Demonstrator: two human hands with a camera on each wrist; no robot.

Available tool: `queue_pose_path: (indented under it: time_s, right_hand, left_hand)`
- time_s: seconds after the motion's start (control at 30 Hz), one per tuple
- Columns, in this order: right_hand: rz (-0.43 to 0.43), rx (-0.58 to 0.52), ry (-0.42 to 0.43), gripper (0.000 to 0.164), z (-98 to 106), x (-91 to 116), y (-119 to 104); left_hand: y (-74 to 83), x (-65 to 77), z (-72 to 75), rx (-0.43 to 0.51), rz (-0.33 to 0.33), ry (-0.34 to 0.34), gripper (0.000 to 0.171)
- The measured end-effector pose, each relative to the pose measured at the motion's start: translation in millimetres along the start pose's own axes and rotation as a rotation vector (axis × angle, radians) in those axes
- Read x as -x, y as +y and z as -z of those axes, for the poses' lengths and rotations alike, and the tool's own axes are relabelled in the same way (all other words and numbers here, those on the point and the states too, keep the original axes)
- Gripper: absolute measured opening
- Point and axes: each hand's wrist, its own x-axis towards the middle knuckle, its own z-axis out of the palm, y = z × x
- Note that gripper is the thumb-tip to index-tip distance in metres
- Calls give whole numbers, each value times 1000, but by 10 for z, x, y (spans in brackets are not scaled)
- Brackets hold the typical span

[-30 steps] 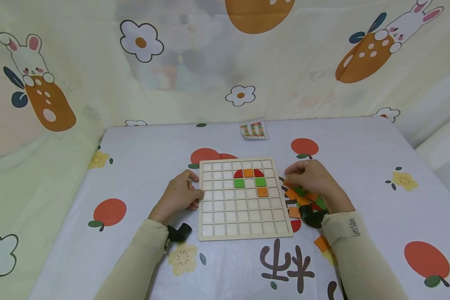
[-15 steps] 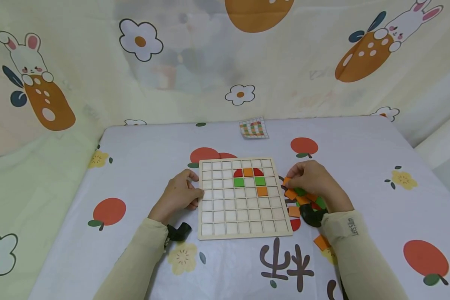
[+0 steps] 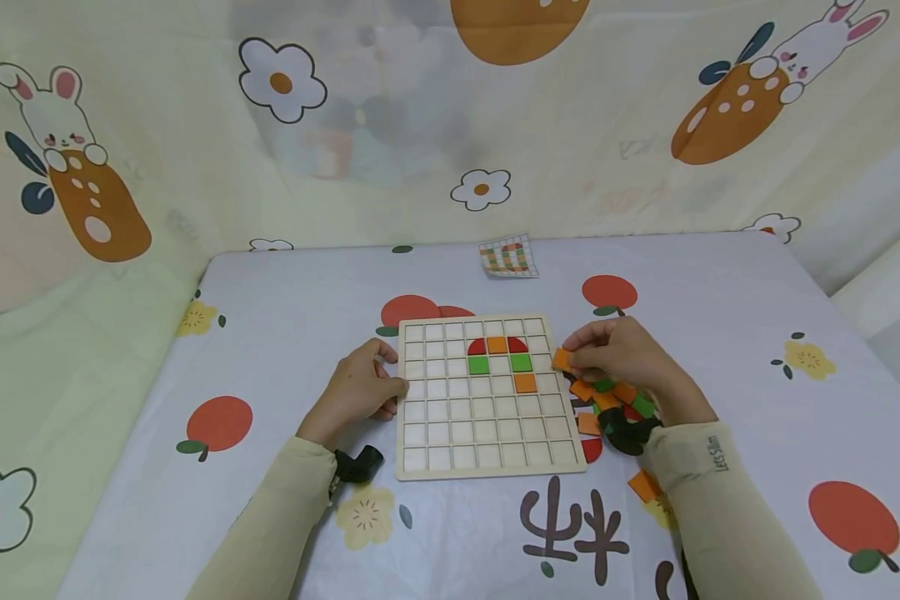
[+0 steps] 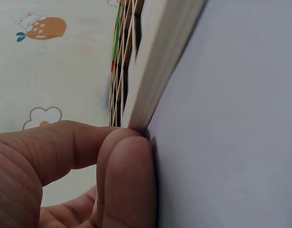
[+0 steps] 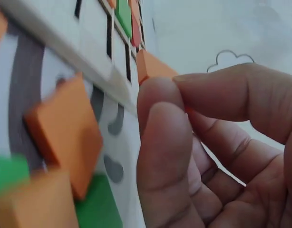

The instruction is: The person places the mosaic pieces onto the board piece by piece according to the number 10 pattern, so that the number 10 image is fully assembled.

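Observation:
A wooden grid board (image 3: 450, 408) lies on the table, with a few red, orange and green tiles set in its upper right cells. At the board's left edge, my left hand (image 3: 358, 385) holds the rim with thumb and fingertips; the left wrist view shows these fingertips (image 4: 129, 156) meeting against the wooden side. Just off the right edge, my right hand (image 3: 630, 362) pinches an orange square tile (image 3: 562, 359) between thumb and fingers. In the right wrist view the orange tile pokes out beyond the fingertips, partly covered by them.
Several loose orange, green and red tiles (image 3: 606, 398) are heaped right of the board, below the right hand. Another orange tile (image 3: 643, 486) lies nearer, by the right sleeve. A small printed pattern card (image 3: 508, 257) lies behind the board on the patterned cloth.
My right hand has picked the orange tile from the top of the heap and shifted it slightly left to the board's edge. The left hand and board stay put.

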Motion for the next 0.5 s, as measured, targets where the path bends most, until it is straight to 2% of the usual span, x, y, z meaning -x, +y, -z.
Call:
queue_pose_path:
  time_s: [0.3,0.5]
  right_hand:
    - [18,-110,-89,22,-186,-32,-42]
    - [33,-143,-128,19,-274,-26,-86]
  left_hand:
    - [1,4,6,-4,7,3,36]
    - [1,2,3,-1,-1,2,36]
